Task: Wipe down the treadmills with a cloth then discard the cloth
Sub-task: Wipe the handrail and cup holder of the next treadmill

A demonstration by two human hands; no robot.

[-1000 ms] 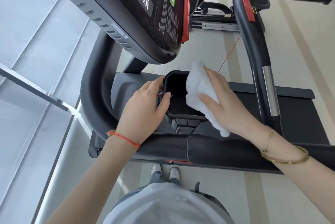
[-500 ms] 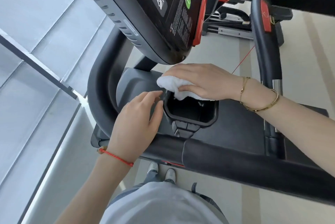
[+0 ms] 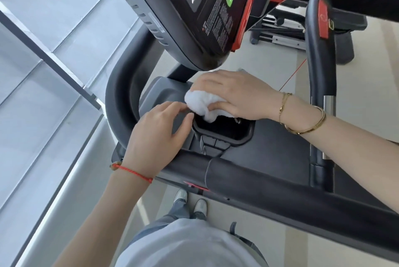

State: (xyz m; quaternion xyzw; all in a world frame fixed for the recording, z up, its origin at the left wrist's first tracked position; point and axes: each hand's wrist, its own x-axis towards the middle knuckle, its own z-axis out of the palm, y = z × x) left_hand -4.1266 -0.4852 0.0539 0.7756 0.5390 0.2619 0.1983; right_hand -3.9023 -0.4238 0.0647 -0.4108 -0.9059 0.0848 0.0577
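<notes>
**Cloth mid-wipe at the cup-holder rim — treadmill wipe-down under way, discard still ahead**

Cloth (image 3: pixel 201 103): white, bunched, sitting under the right hand (image 3: pixel 235 96), at the far-left corner of the black cup holder (image 3: pixel 224 129). Part of it hangs over the rim into the recess.

Right grip: palm down over the cloth, fingers lying across the top, thumb tucked against the wad's near side. I read it as pinching the cloth while pressing it onto the rim. Fingertips are hidden beyond the wad, so I can't say how tightly they curl.

Left hand (image 3: pixel 159 133): just near-side and left of the grip. It rests flat on the grey tray surface, fingers loosely spread, tips touching the holder's left edge and almost meeting the cloth. It holds nothing; looks like bracing.

Treadmill (image 3: pixel 269 176): the console (image 3: pixel 194 18) sits directly above and beyond the grip, the near handrail runs below both hands, and the right side rail stands well to the right.

Progress, my judgement: wiping is in hand on this one small area. I can't tell from the surfaces which parts are already cleaned; nothing shows wet streaks. Console, rails and any other machine may remain. More gym equipment shows beyond the console, type unclear. Discarding is not yet done — the cloth is in use, and no bin is in view.
</notes>
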